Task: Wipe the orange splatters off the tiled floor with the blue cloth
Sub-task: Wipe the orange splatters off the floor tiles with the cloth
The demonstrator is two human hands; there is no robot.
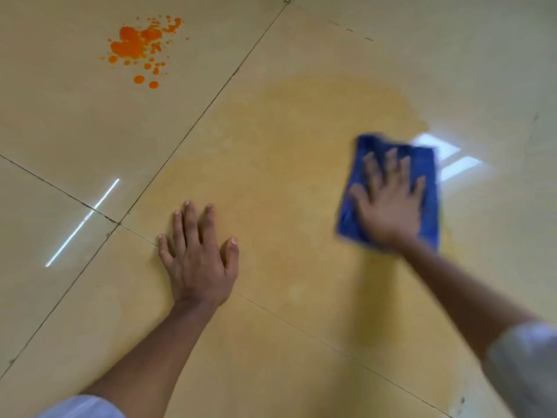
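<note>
Blue cloth: folded to a rough rectangle, lying flat on the tiled floor, right of centre in the head view. Right hand is on top of it, palm down, fingers straight and spread, pressing it onto the tile. Fingertips point away from the person, and cloth shows on all sides of the hand. That hand and the cloth are motion-blurred, so the cloth's edges are soft.

Left hand: flat on the bare tile, palm down, fingers spread, thumb out to the right. It holds nothing. It sits just beside a grout-line crossing, well apart from the cloth.

Orange splatters: a cluster of blobs and small droplets at far left, on the tile beyond the diagonal grout line. Well apart from the cloth and from both hands.

Yellowish smear: a wide, faint film over the central tile, running from the far side towards the person, between the two hands and under the cloth.

White sleeve cuffs show at the bottom left and at the right edge. Bright light reflections on the glossy tile just right of the cloth, plus a thin streak at left.
</note>
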